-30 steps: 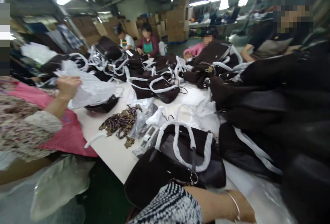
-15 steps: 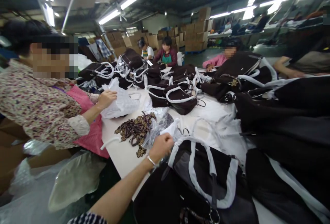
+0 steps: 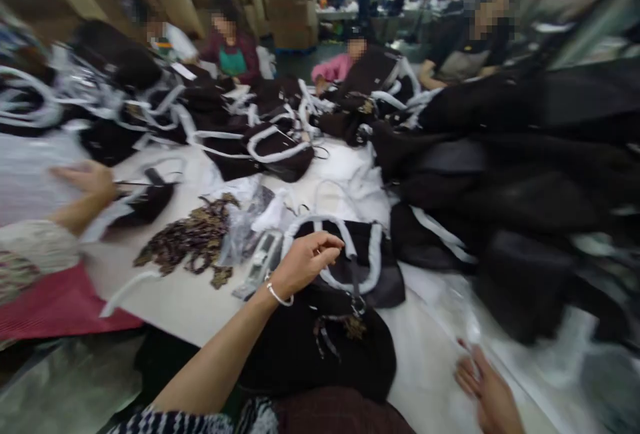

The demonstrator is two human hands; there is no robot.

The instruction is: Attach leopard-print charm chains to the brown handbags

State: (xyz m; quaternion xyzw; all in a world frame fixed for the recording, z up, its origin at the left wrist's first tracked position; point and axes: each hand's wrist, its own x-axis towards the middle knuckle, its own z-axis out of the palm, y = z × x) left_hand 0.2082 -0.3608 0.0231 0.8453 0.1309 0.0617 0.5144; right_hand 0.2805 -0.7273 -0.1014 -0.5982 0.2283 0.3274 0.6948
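Observation:
A dark brown handbag [image 3: 320, 347] lies on the table right in front of me, its two handles [image 3: 376, 254] wrapped in white padding. Over those handles hovers my left hand [image 3: 313, 257], a white bracelet at its wrist. Its fingertips bend toward the thumb in a pinch; anything between them is too small to make out. A charm [image 3: 354, 327] and a short patterned strap hang on the bag's front. At the lower right, my right hand [image 3: 483, 381] is closed round the end of some shiny white plastic [image 3: 471, 327], blurred by motion.
Left of the bag are a heap of patterned chain straps [image 3: 185, 237] and crumpled clear plastic [image 3: 245, 221]. More dark bags [image 3: 280, 154] cover the far side and the right. A co-worker's hand [image 3: 90, 184] works at the left; several people sit behind.
My view has swung right and down. My left hand has opened slightly from a fist and now stands over the handles. My right hand has come into view at the lower right.

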